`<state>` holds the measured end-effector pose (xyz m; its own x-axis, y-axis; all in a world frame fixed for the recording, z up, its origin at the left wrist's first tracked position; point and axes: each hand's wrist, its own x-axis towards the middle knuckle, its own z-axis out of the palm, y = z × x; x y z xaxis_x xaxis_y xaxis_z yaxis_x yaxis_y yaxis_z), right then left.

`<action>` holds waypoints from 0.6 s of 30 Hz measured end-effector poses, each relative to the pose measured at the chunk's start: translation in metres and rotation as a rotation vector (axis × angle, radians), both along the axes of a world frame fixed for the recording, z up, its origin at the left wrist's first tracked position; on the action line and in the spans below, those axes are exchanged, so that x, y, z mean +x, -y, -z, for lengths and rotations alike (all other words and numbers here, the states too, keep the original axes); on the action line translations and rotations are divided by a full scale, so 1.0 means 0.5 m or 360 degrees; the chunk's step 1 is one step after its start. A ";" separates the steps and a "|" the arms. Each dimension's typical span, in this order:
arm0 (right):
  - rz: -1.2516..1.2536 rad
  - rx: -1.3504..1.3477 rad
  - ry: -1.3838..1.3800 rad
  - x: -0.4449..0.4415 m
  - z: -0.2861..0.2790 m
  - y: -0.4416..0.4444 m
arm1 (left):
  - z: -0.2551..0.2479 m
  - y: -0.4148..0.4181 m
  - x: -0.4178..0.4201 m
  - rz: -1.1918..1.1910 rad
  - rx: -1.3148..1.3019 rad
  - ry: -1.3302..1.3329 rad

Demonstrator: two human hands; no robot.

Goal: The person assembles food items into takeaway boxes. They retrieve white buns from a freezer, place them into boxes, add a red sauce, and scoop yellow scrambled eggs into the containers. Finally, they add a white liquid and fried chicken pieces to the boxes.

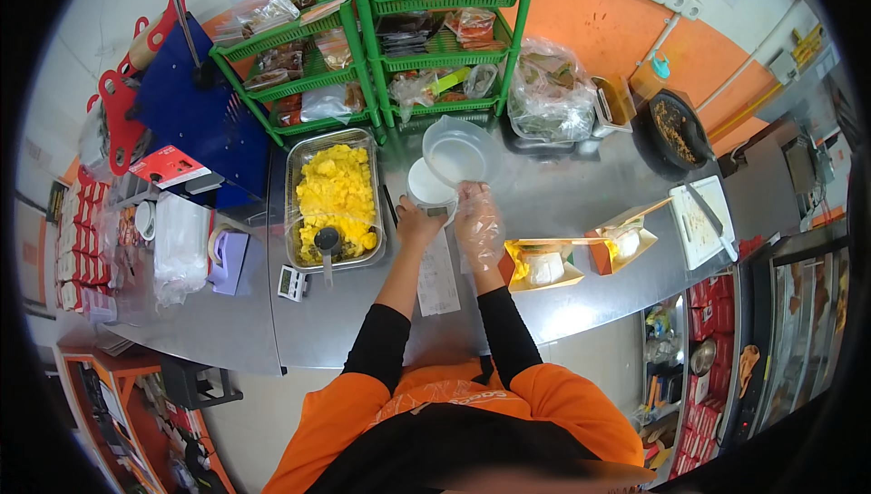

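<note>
My right hand (478,225), in a clear plastic glove, grips the near rim of a translucent plastic bowl (452,137). The bowl is tilted above a white kitchen scale (425,177) and partly covers its round platform. My bare left hand (418,225) is at the front of the scale, thumb and fingers apart near its small display. A printed paper slip (437,283) lies between my forearms. Left of my hands, a clear tray (292,222) holds yellow scrambled-egg-like food (337,188) with a black scoop (328,241) in it.
Two open food boxes (544,283) (622,242) stand to the right. Beyond them, a knife (704,208) rests on a white cutting board (701,249). Green tiered racks (442,1) hold bagged goods behind. A digital timer (292,283) and purple tape dispenser (231,262) sit left.
</note>
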<state>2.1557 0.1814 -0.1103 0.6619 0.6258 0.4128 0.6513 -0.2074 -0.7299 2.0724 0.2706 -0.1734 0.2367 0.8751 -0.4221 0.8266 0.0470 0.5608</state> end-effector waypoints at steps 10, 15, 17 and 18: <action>0.0017 0.0002 -0.0017 -0.009 -0.015 0.027 | -0.026 0.008 -0.001 -0.0002 -0.0048 0.0003; 0.0000 0.0019 -0.0013 -0.010 -0.009 0.034 | -0.046 0.012 0.001 -0.0030 -0.0106 -0.0012; -0.0042 0.0003 -0.0015 -0.014 -0.010 0.035 | -0.044 0.005 0.000 0.0008 -0.0115 -0.0030; -0.0063 0.0003 -0.0012 -0.014 -0.013 0.033 | -0.044 0.001 -0.001 0.0017 -0.0127 -0.0017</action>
<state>2.1485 0.1651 -0.1040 0.6396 0.6507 0.4092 0.6536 -0.1802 -0.7350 2.0721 0.2700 -0.1516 0.2411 0.8361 -0.4928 0.8331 0.0821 0.5469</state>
